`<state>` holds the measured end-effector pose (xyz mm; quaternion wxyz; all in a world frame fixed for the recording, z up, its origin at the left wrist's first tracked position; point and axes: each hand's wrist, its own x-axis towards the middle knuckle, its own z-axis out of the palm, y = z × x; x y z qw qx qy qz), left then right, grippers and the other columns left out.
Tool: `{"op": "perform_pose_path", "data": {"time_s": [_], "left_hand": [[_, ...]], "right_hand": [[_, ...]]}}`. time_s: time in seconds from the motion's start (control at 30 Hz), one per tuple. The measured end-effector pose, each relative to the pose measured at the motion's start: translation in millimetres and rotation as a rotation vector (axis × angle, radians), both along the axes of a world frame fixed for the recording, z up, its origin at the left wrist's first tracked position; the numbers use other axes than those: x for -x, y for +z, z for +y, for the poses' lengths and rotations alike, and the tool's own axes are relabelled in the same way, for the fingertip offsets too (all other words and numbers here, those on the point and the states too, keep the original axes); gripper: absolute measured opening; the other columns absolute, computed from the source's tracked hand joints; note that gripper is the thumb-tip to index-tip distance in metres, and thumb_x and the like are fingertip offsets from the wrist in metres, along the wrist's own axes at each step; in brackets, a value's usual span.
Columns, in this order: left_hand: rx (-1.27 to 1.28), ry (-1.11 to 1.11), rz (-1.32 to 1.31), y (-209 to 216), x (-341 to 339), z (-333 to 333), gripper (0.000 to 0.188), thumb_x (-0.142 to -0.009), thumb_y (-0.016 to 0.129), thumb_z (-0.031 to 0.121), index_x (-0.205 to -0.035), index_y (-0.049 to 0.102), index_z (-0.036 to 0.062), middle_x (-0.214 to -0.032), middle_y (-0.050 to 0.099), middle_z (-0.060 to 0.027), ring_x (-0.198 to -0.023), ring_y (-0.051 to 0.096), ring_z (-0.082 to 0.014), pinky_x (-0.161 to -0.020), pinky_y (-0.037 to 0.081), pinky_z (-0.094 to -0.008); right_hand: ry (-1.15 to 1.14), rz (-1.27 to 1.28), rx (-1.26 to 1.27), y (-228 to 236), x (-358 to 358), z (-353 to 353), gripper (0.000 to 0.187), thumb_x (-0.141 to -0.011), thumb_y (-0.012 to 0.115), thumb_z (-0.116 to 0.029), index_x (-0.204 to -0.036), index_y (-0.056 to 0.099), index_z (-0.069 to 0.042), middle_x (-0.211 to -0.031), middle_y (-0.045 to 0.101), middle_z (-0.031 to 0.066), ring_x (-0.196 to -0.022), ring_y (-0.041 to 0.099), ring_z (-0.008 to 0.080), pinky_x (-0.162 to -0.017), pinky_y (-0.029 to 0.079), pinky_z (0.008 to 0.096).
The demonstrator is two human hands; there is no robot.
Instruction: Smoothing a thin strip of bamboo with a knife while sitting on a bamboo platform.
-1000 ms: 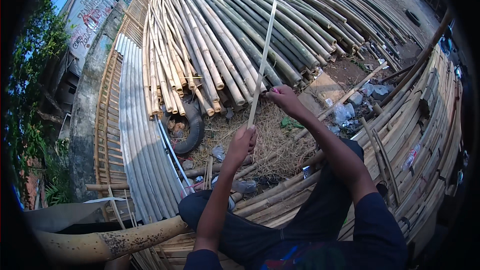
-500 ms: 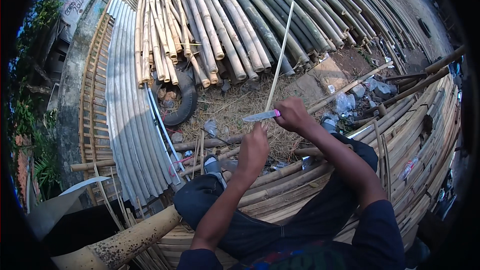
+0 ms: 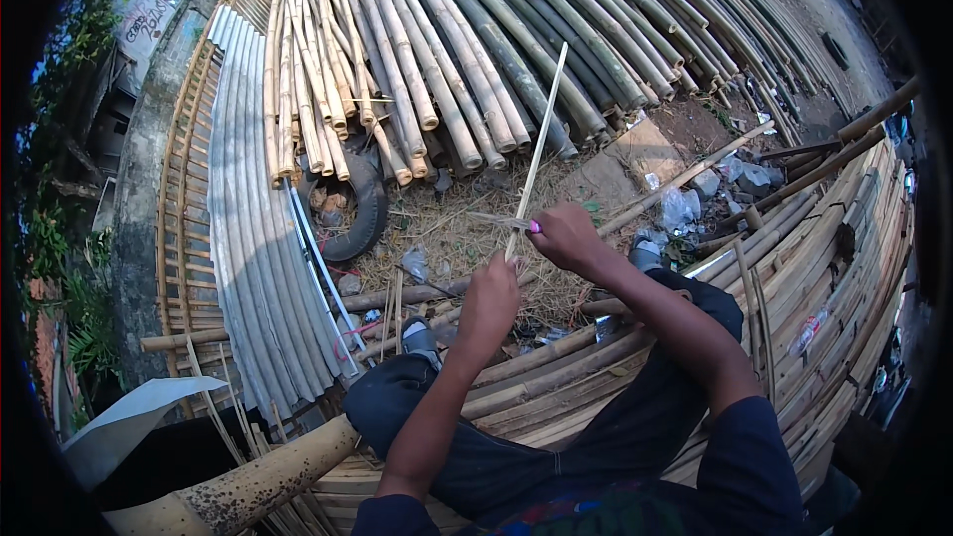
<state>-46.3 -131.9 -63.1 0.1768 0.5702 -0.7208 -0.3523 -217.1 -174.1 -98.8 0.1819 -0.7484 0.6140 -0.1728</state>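
Observation:
A long pale bamboo strip (image 3: 542, 144) slants up and away from me, its lower end in the closed fingers of my left hand (image 3: 489, 300). My right hand (image 3: 566, 237) grips a knife (image 3: 535, 226) by its pink handle, just above and to the right of my left hand. The blade points left and crosses the strip close to its held end; motion blurs it somewhat. Whether the edge bites into the bamboo, I cannot tell. Most of the handle is hidden inside my right fist.
Many bamboo poles (image 3: 467, 60) lie stacked ahead. Corrugated sheets (image 3: 243, 218) and a bamboo ladder-like frame (image 3: 184, 238) stand at left, near an old tyre (image 3: 369, 213). Split bamboo (image 3: 824, 278) is piled right and beneath my legs. A thick bamboo pole (image 3: 268, 476) juts in lower left.
Both hands have shifted slightly left and toward me, with the strip and knife. The strip's far tip sits lower in view, and the blade has turned a little and blurred.

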Motion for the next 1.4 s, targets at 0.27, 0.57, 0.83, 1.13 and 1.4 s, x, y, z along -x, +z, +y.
{"op": "perform_pose_path", "data": {"time_s": [0.27, 0.57, 0.83, 1.13, 1.4], "left_hand": [[-0.039, -0.006, 0.032, 8.5, -0.6, 4.1, 0.028, -0.098, 0.044, 0.020, -0.094, 0.055, -0.0053, -0.063, 0.055, -0.0293, -0.065, 0.057, -0.0477, -0.055, 0.042, -0.0524], [-0.043, -0.038, 0.161, 10.8, 2.6, 8.7, 0.034, -0.100, 0.041, 0.025, -0.087, 0.052, -0.0036, -0.058, 0.052, -0.0217, -0.056, 0.054, -0.0402, -0.054, 0.041, -0.0456], [-0.640, 0.089, 0.667, 7.6, -5.5, -13.0, 0.027, -0.101, 0.041, 0.026, -0.086, 0.050, 0.0051, -0.052, 0.031, 0.0050, -0.042, 0.033, -0.0038, -0.039, 0.025, -0.0230], [-0.951, -0.008, 1.123, 16.0, -8.6, -18.8, 0.030, -0.102, 0.038, 0.033, -0.082, 0.036, 0.0116, -0.054, 0.022, 0.0052, -0.039, 0.021, -0.0035, -0.034, 0.017, -0.0201], [-0.880, 0.067, 0.989, 10.1, -0.8, -17.1, 0.027, -0.102, 0.038, 0.030, -0.084, 0.037, 0.0104, -0.055, 0.025, 0.0048, -0.039, 0.022, -0.0044, -0.035, 0.017, -0.0220]], "right_hand": [[-0.281, 0.087, 0.061, 6.7, 55.2, -30.9, 0.033, -0.080, 0.052, -0.028, -0.062, 0.063, -0.003, -0.063, 0.060, 0.0208, -0.066, 0.061, 0.0399, -0.063, 0.048, 0.0507], [-0.414, 0.043, 0.143, 4.6, 70.4, -36.6, 0.032, -0.080, 0.054, -0.026, -0.064, 0.063, 0.000, -0.065, 0.060, 0.0218, -0.066, 0.062, 0.0405, -0.065, 0.049, 0.0500], [0.109, -0.061, 0.029, 13.7, 9.7, -1.6, 0.028, -0.079, 0.056, -0.025, -0.065, 0.063, -0.002, -0.063, 0.060, 0.0207, -0.064, 0.061, 0.0398, -0.064, 0.049, 0.0503], [0.121, -0.036, 0.283, 13.2, 16.1, -7.9, 0.020, -0.071, 0.060, -0.023, -0.058, 0.058, -0.008, -0.055, 0.055, 0.0152, -0.056, 0.059, 0.0350, -0.052, 0.044, 0.0476], [0.068, -0.059, 0.199, 7.6, 5.4, -1.7, 0.021, -0.073, 0.059, -0.024, -0.060, 0.060, -0.007, -0.058, 0.058, 0.0164, -0.058, 0.060, 0.0369, -0.054, 0.045, 0.0486]]}}
